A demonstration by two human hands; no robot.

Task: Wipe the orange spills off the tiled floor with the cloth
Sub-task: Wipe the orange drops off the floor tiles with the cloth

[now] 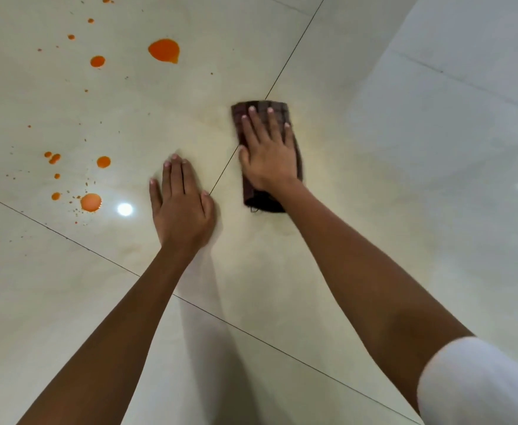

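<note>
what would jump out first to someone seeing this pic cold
Bright orange spills dot the pale tiled floor on the left, the biggest blob near the top. Right of the middle, the right hand presses flat on a dark folded cloth. The left hand rests flat on the bare floor beside it.

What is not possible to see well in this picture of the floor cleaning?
- Head view: the cloth's middle is hidden under the right hand.
- Head view: the tiled floor beneath the left hand is covered by it.
- Head view: orange spills reach the left and top edges, so their extent is cut off.
- Smallest specks: too small to count.
</note>
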